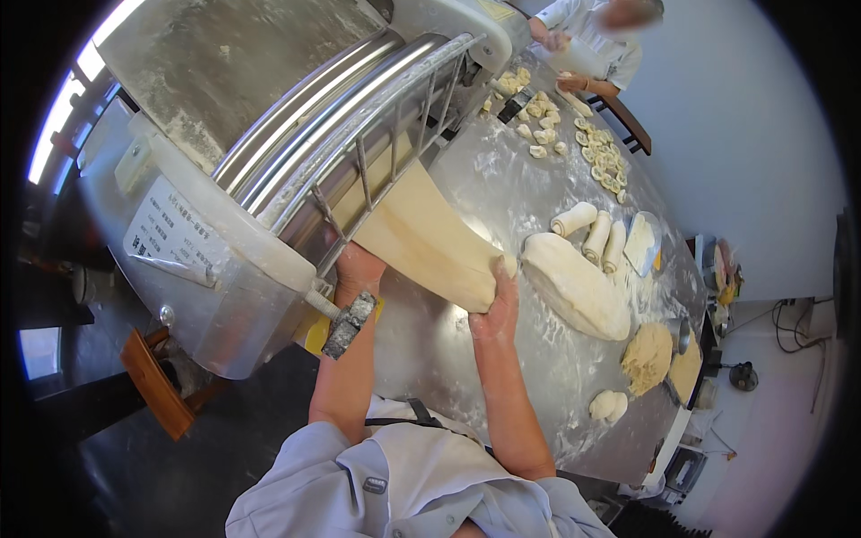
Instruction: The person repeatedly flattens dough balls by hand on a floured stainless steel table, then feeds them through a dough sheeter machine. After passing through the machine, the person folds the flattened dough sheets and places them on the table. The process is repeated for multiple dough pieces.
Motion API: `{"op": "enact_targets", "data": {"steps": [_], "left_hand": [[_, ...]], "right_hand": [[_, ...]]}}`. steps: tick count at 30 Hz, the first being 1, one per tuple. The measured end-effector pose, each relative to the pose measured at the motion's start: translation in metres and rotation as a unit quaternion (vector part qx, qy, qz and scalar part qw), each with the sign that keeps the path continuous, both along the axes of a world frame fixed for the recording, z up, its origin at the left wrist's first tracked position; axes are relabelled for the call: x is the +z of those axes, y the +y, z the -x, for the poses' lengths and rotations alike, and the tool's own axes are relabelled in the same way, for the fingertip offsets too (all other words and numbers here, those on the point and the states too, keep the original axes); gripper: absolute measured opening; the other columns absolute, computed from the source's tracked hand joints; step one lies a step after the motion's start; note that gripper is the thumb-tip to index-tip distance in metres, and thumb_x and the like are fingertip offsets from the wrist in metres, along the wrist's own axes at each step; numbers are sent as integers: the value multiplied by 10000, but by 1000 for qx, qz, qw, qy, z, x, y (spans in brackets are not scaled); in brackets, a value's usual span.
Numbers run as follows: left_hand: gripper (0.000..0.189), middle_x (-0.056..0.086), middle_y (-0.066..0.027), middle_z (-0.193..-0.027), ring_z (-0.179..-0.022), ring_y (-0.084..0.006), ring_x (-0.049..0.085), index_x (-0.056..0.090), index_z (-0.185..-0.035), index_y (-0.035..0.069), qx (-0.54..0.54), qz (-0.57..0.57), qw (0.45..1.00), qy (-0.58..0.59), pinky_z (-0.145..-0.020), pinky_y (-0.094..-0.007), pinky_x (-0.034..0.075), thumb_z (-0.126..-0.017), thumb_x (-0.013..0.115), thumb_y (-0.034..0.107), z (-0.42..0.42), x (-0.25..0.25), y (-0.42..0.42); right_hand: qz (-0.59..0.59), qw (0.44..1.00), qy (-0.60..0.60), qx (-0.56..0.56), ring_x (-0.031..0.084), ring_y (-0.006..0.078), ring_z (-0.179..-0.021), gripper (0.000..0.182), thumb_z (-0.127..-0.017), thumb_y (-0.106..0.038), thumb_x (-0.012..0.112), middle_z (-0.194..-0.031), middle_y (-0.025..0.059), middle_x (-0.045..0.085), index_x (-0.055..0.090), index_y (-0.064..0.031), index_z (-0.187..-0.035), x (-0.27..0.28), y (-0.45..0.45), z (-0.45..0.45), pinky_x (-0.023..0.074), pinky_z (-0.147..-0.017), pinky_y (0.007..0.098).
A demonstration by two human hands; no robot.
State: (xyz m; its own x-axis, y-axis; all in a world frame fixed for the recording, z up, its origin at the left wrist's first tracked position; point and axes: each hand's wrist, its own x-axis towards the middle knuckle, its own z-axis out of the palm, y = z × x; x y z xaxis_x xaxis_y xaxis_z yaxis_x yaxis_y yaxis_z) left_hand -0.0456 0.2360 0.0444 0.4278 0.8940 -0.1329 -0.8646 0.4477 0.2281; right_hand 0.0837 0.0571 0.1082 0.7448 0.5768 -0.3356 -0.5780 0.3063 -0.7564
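A wide sheet of pale dough (424, 228) comes out from the steel rollers (336, 111) of a dough sheeter and slopes down to the right. My right hand (496, 302) grips the sheet's free end, thumb on top. At the sheeter's lower outlet is my left hand (358, 265), beside the dough's near edge and below the wire guard (363, 171). The guard and machine hide its fingers, so its hold cannot be made out. A black adjusting knob (350, 326) on a threaded rod juts out over my left forearm.
On the floured steel table (424, 350) lie a large dough slab (575, 286), several dough rolls (597, 235), a scraper (642, 242), a crumbly dough mass (647, 356) and small dough lumps (608, 405). Many shaped pieces (602, 158) lie farther back, near another person (605, 50). A wooden chair (158, 387) stands left.
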Motion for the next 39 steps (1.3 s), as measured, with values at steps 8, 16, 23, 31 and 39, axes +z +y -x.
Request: {"op": "enact_targets", "data": {"steps": [8, 16, 23, 31, 39], "left_hand": [[664, 577, -100, -1478, -1363, -312, 531, 527, -1479, 75, -36, -16, 995, -91, -1171, -479, 386, -1061, 402, 576, -5, 17, -5], [556, 575, -135, -1465, -1322, -275, 560, 488, -1515, 63, -211, 36, 975, 63, -1136, -391, 423, -1105, 432, 433, -4, -50, -101], [439, 636, -146, -1375, -1269, -241, 602, 548, -1456, 39, -352, -131, 806, 457, -1077, -340, 466, -1017, 531, 45, 9, -48, -178], [438, 658, -204, -1316, -1231, -375, 615, 647, -1330, 23, -140, -496, 498, 697, -1086, -446, 471, -904, 552, -20, -8, -23, -248], [357, 667, -196, -1282, -1215, -406, 590, 675, -1262, 7, 26, -430, 480, 764, -1062, -485, 458, -914, 680, 87, -3, -36, -302]], "right_hand": [[32, 999, -21, -27, 659, 239, -1130, 360, -1041, -226, 627, -1251, 94, 631, 521, -72, -1348, -12, -37, -13, 579, -935, 398], [166, 981, -60, -80, 665, 192, -1096, 368, -1032, -175, 637, -1222, 96, 650, 526, -33, -1353, 16, -172, -20, 572, -914, 358], [423, 891, -132, -101, 677, 158, -900, 249, -979, -97, 700, -1045, 82, 713, 648, 14, -1195, -103, -347, -19, 550, -821, 310], [555, 761, -320, 99, 676, 161, -853, 221, -947, -108, 713, -1004, 97, 730, 687, 7, -1134, -83, -396, -63, 541, -780, 292], [174, 710, -631, 261, 689, 314, -960, 182, -907, -73, 731, -1040, 112, 736, 748, -71, -1088, -49, -203, -97, 550, -854, 387]]}}
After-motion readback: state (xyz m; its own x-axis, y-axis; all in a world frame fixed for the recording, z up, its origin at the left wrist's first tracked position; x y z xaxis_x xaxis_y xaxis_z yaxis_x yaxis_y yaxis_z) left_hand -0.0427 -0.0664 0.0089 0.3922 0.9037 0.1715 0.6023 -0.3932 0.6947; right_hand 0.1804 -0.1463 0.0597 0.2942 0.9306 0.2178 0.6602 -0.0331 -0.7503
